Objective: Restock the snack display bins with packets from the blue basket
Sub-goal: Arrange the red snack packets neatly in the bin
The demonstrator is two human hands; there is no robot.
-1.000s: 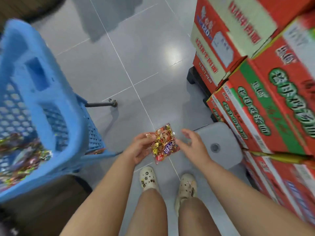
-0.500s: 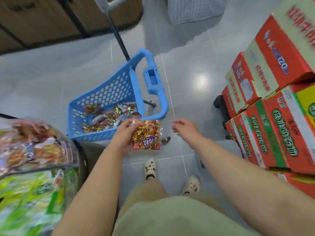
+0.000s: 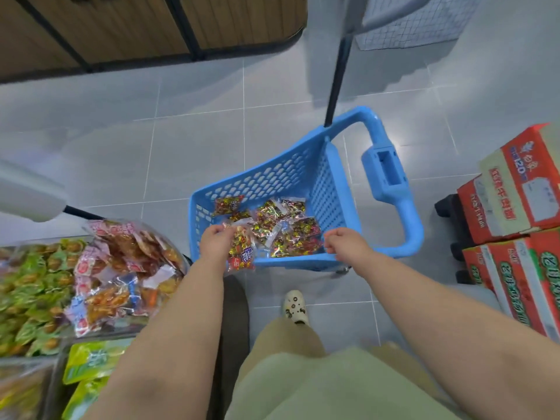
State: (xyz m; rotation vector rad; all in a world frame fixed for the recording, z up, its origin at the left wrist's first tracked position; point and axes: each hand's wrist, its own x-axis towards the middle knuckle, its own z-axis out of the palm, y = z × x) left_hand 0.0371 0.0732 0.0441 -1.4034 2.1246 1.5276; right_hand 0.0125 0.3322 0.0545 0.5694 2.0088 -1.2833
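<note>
While the left hand [image 3: 215, 241] holds one packet [image 3: 241, 253], plenty more wait in the blue basket [image 3: 328, 183]
At the left, the display bins [image 3: 127, 327] look well heaped with green and orange snacks; just right of them, the left hand pinches a red-and-gold packet above the basket's near rim; a loose layer of packets [image 3: 285, 228] covers the basket floor, so much of the restocking seems left to do; the right hand [image 3: 342, 242] hovers over the near right corner, fingers loosely curled and empty; cartons [image 3: 509, 192] stand stacked at the right
</note>
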